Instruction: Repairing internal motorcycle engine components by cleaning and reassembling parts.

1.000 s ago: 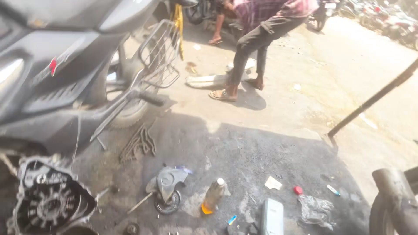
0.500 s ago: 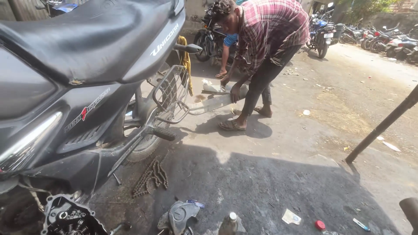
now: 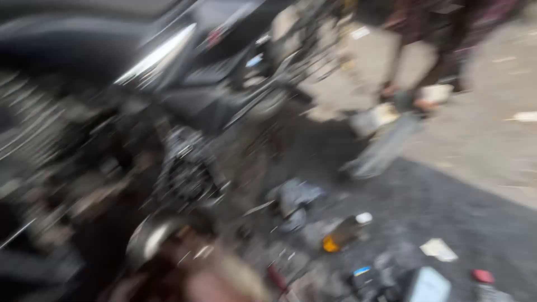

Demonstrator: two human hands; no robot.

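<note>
Since the earlier frame the view has been swung down and to the left, so that the black motorcycle with its silver side stripe [image 3: 184, 67] now fills the upper left, and everything is smeared by motion blur. The round dark engine cover, toothed and metallic [image 3: 187, 170], is seen near the centre, at about 9 o'clock from the grey crumpled cloth [image 3: 296, 198]. At 4 o'clock from that cloth a small amber bottle with a white cap [image 3: 345, 231] lies tilted on the dark oil-stained ground [image 3: 447, 212]. At the bottom edge a reddish-brown blurred shape, possibly a hand [image 3: 196, 279], is caught just below the engine cover; which hand it is, and whether it is open or closed, cannot be told. At 1 o'clock another person's legs [image 3: 430, 61] stand on pale ground.
</note>
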